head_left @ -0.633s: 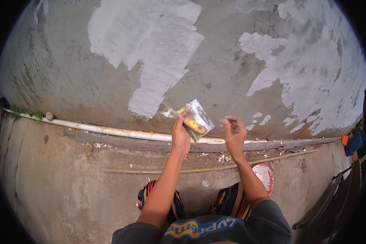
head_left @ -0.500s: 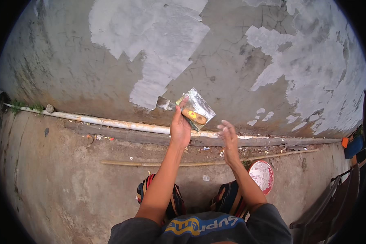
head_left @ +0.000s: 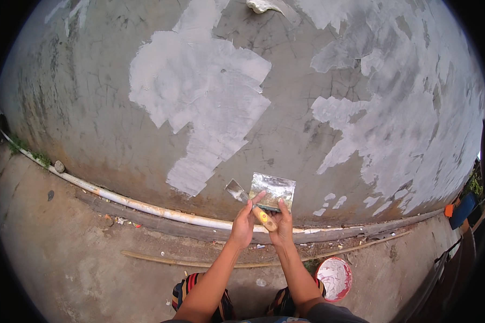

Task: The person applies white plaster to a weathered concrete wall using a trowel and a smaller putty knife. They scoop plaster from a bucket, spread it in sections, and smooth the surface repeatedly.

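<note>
Left fingers [head_left: 259,196] straddle the wooden-handled putty knife [head_left: 264,218].

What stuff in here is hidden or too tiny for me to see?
In the head view:
Lower part of the wide metal blade: partly covered by the right hand.
Neck of the small scraper: partly behind the left hand.
Bottom of the red bucket: hidden by white paste.
White lump: cut by the top edge.
Scraps near the pipe: too small.
</note>
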`<action>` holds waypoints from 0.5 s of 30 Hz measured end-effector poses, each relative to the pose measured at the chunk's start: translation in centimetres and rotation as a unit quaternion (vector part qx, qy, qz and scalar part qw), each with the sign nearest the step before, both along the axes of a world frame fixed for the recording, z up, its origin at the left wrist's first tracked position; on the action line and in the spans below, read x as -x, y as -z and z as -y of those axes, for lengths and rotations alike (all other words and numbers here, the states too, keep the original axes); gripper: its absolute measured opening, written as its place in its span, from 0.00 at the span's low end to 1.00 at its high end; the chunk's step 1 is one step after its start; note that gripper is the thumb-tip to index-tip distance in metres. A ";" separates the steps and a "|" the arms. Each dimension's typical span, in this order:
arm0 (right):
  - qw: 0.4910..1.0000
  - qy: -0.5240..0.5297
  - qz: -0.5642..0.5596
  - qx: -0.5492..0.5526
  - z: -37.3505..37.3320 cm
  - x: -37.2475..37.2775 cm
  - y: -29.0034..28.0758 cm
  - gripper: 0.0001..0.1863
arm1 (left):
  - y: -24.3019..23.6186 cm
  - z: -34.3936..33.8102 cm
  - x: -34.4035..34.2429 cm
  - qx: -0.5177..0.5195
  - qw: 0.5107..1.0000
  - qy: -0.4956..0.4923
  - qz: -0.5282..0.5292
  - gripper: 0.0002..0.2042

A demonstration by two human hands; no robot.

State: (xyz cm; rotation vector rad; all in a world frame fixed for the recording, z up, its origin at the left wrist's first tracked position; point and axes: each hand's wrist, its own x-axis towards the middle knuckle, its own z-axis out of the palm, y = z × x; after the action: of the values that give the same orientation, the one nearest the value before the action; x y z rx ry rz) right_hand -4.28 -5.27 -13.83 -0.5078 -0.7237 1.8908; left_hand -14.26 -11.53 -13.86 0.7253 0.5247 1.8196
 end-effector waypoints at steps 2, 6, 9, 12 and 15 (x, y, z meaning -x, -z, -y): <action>0.996 -0.065 -0.055 0.002 -0.2 0.9 -0.7 0.15 | 0.0 0.4 -0.4 0.001 1.000 0.016 -0.005 0.26; 0.985 0.107 -0.065 -0.123 -4.2 2.8 -4.4 0.15 | 0.2 0.9 0.6 -0.029 0.998 -0.041 0.037 0.25; 0.906 0.255 0.008 -0.339 -8.1 1.6 -12.9 0.16 | -0.2 1.3 1.6 -0.025 0.996 -0.063 0.066 0.25; 0.573 0.463 0.169 -0.655 -7.8 3.0 -24.1 0.18 | -0.1 1.3 1.8 -0.016 0.997 -0.049 0.055 0.25; 0.209 0.554 0.234 -0.771 -7.3 7.4 -31.8 0.25 | 0.1 1.3 2.0 -0.015 0.998 -0.035 0.058 0.25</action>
State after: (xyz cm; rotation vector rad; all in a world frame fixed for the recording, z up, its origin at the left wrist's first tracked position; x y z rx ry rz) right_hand -11.72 2.04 17.97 -0.0125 -1.5282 -0.9052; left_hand -16.30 -12.85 -13.97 0.6233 0.4523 1.9251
